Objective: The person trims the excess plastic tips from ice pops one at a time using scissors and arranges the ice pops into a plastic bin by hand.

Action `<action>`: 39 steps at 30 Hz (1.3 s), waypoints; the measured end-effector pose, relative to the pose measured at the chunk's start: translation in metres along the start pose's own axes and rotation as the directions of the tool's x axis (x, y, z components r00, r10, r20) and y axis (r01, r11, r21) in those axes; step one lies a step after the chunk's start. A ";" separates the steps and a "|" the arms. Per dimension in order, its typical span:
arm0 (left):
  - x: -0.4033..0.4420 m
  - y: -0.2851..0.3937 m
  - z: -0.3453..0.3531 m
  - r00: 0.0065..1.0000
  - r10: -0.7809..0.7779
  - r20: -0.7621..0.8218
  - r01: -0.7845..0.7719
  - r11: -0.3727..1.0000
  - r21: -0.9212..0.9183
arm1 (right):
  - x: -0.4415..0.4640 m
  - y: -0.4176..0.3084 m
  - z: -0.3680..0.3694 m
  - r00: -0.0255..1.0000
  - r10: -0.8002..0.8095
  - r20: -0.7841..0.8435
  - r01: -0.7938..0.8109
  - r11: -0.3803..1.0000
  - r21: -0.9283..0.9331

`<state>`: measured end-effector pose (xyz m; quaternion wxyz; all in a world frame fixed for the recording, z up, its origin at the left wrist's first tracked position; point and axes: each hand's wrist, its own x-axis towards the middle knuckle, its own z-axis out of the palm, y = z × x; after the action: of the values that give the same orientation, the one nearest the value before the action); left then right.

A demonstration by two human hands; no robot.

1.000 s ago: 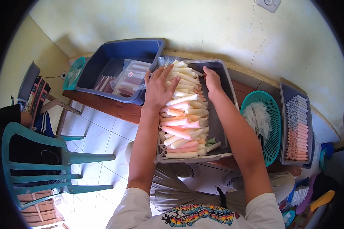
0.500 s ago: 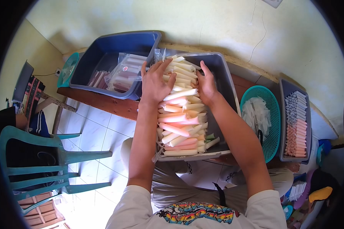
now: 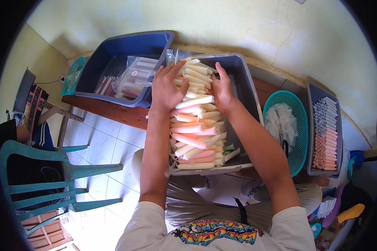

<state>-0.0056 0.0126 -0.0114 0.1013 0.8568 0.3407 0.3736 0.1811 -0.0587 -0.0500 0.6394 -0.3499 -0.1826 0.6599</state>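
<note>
A heap of cream and pink ice pops point(image 3: 192, 140) in thin plastic tubes fills the left side of a grey tub point(image 3: 247, 79) before me. My left hand point(image 3: 166, 88) lies along the heap's left edge near the far end, fingers extended and thumb over the pops. Across from it, my right hand point(image 3: 223, 91) presses the heap's right side, its thumb raised apart and its other fingertips partly hidden by the pops. Both hands touch the pile from opposite sides without closing around a single pop. A few green-tinted pops point(image 3: 229, 147) show at the near right.
A blue tub point(image 3: 113, 46) at left holds bagged dark pops point(image 3: 136, 79). To the right stand a green basket point(image 3: 303, 138) with plastic wrappers and scissors point(image 3: 280, 129), then a grey tray point(image 3: 312, 100) of blue and pink sticks. A green chair point(image 3: 37, 188) is at lower left.
The view has shifted slightly, so the tubs and heap sit a little higher and further left. My hands keep nearly the same placement on both sides of the ice pops.
</note>
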 end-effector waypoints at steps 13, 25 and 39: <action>-0.007 -0.001 0.002 0.997 0.072 -0.005 -0.072 0.997 -0.001 | -0.018 -0.006 -0.022 0.953 0.030 -0.301 -0.183 0.848 -0.498; -0.009 -0.004 0.000 0.998 0.068 -0.002 -0.068 0.997 -0.035 | -0.063 0.000 0.003 0.990 0.139 -0.038 -0.142 0.983 -0.115; -0.009 0.002 -0.010 0.999 0.012 0.045 -0.007 0.994 -0.109 | -0.055 0.010 -0.005 0.992 0.108 0.061 -0.107 0.994 -0.019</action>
<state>-0.0161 0.0044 -0.0086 0.1538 0.8600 0.3135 0.3722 0.1741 -0.1139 -0.0478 0.5942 -0.3438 -0.1885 0.7023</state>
